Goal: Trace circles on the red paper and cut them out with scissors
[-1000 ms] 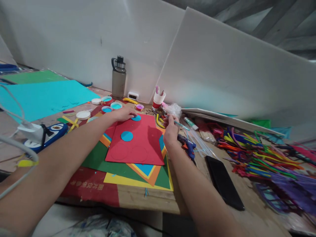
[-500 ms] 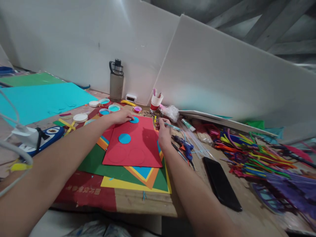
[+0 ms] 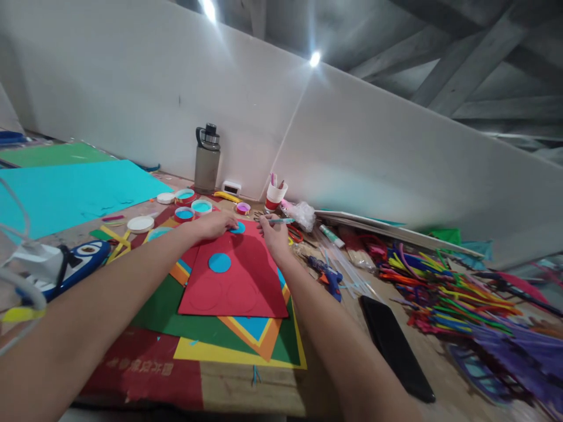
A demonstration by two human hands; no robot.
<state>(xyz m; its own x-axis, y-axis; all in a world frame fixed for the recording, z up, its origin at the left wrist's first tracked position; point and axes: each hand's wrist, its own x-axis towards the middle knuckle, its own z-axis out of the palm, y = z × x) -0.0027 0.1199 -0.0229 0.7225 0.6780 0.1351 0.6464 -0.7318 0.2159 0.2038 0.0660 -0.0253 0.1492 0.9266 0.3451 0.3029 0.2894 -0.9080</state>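
My left hand [image 3: 220, 225] has its fingers closed at the edge of a blue paper circle [image 3: 238, 228], which lies on a red sheet [image 3: 259, 275] near its top. Between the fingers of my right hand [image 3: 275, 235] is a slim pen [image 3: 282, 221] with a light blue barrel, held over the sheet's upper right corner; its tip is hidden. Lower on the red sheet rests a second blue circle [image 3: 219, 263]. Two drawn circle outlines show along the bottom. Underneath are layered green [image 3: 158, 305], yellow, orange and blue sheets.
Small paint pots [image 3: 201, 207], a grey bottle [image 3: 207, 161] and a cup of pens [image 3: 275, 196] stand at the back. To the right are a hot glue gun [image 3: 331, 278], a black phone [image 3: 393, 346] and many colourful pipe cleaners [image 3: 457, 293]. A white plug [image 3: 35, 264] is at left.
My right hand has moved left with the pen, from beside the red sheet to its upper right corner. My left hand stays at the upper circle. The view has tilted up.
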